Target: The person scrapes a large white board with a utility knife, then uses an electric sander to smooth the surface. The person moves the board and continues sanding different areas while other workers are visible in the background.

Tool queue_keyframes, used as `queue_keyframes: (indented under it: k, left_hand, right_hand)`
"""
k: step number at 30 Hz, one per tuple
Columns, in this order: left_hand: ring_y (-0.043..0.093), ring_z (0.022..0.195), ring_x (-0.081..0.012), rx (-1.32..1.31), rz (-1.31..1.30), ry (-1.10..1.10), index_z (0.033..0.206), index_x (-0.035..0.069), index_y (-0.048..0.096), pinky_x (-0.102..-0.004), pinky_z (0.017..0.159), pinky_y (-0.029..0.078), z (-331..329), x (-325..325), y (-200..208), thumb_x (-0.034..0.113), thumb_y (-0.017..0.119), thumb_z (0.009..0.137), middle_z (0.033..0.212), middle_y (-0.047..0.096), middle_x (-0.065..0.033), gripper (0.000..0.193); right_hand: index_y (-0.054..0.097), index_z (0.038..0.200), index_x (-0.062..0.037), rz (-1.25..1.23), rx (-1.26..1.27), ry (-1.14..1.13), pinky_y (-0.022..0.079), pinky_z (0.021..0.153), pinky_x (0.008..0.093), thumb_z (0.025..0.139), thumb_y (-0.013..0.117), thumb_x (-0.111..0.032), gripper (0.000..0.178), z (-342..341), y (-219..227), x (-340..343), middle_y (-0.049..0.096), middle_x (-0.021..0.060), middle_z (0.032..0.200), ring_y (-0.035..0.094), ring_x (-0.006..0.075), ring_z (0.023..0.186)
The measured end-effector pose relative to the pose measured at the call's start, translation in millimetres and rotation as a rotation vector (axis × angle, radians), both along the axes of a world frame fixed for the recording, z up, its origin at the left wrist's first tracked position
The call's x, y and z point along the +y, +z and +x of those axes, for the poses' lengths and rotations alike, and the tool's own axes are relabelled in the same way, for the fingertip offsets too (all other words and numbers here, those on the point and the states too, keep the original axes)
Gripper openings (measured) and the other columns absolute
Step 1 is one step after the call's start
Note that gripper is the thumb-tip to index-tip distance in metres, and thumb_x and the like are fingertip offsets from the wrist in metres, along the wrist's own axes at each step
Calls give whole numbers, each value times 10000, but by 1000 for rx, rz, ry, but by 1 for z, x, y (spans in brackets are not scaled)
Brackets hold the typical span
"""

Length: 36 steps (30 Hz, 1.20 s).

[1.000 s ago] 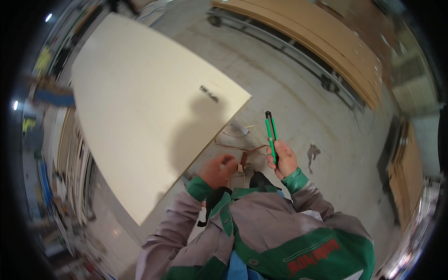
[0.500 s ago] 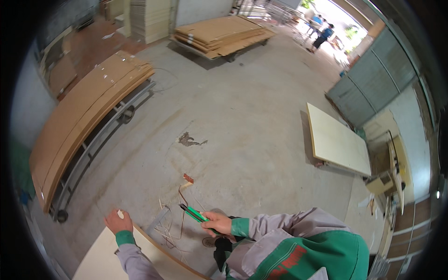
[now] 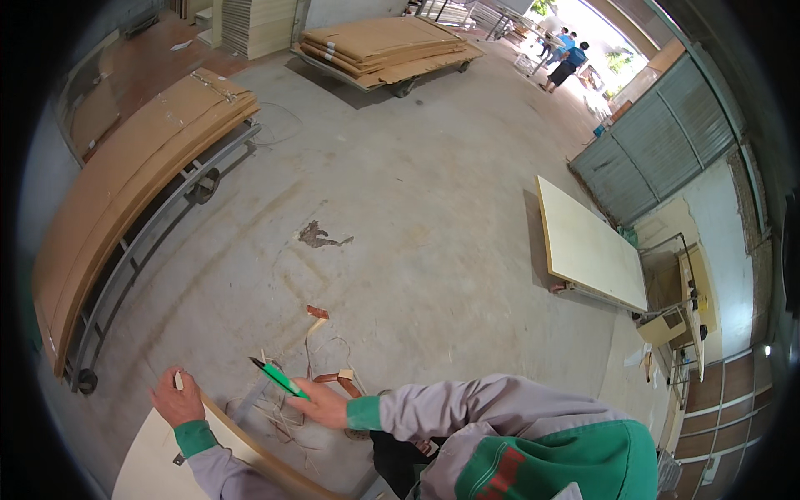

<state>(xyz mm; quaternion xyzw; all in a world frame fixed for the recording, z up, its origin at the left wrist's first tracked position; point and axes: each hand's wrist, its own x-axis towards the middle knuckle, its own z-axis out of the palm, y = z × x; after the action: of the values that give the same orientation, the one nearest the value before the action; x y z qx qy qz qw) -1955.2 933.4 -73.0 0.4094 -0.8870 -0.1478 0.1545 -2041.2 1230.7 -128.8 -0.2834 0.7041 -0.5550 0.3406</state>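
My right hand (image 3: 323,405) is closed round a green utility knife (image 3: 282,379), its dark tip pointing up and to the left. My left hand (image 3: 177,400) is at the corner of a pale board (image 3: 154,458) with a brown edge. Its fingers are curled, and a small pale piece (image 3: 178,381) shows between thumb and fingers; its kind is too small to make out. The knife is to the right of the left hand, apart from the board.
Thin strips and offcuts (image 3: 279,417) litter the floor beside the board. Carts with brown sheets (image 3: 146,200) stand at left and at the back (image 3: 383,46). A pale panel (image 3: 587,246) lies on a low support at right. People (image 3: 571,62) work far off near the doorway.
My right hand has moved left with the knife, nearer to my left hand. The whole view has shifted slightly. The left hand stays at the board's corner with the pale piece.
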Motion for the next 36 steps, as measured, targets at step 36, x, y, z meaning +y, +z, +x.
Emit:
queue_keyframes:
  k: [36]
  left_hand:
    - [690, 754, -358, 314, 336, -51, 869, 119, 795, -407, 785, 547, 32, -42, 2, 291, 516, 896, 792, 730, -142, 329]
  right_hand:
    - [546, 1011, -20, 166, 103, -72, 507, 745, 509, 914, 745, -317, 370, 55, -40, -193, 683, 291, 919, 653, 519, 913]
